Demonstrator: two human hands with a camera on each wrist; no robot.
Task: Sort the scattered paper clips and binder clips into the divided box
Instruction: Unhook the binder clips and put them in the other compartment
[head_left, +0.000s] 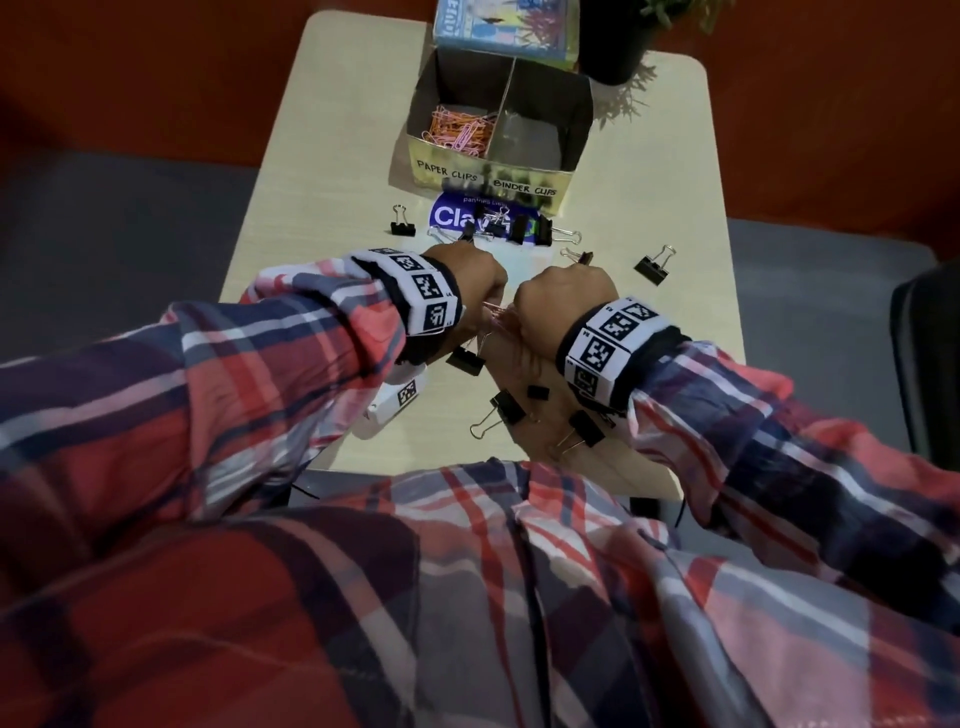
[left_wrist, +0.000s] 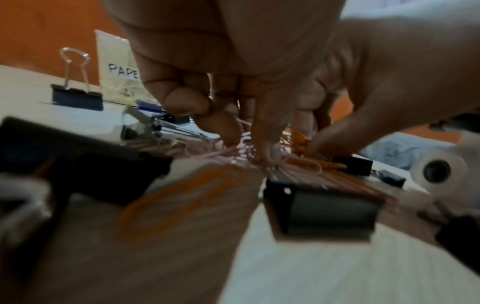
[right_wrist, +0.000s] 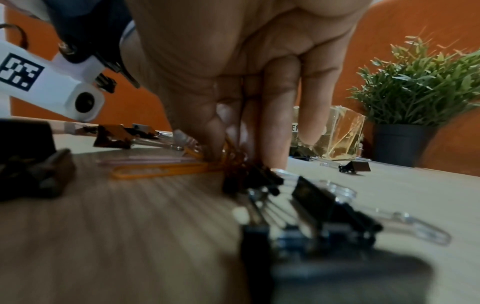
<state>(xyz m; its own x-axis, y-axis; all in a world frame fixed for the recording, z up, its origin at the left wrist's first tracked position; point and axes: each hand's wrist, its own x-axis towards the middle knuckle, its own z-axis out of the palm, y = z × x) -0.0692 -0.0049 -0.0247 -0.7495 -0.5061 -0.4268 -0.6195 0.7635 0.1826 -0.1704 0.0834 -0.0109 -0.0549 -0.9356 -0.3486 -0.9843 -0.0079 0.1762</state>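
Pink and orange paper clips (head_left: 460, 132) fill the box's (head_left: 496, 179) left compartment. Both the left hand (head_left: 467, 283) and right hand (head_left: 563, 299) pinch loose clips (left_wrist: 242, 153) on the table (head_left: 322, 171).

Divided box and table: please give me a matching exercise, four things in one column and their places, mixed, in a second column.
Things:
1. pink and orange paper clips
2. potted plant
3. lone binder clip
4. blue label

Places:
A. table, left of the label
B. left compartment of the divided box
C. behind the box, right
D. table, in front of the box

Pairs: 1-B, 2-C, 3-A, 4-D
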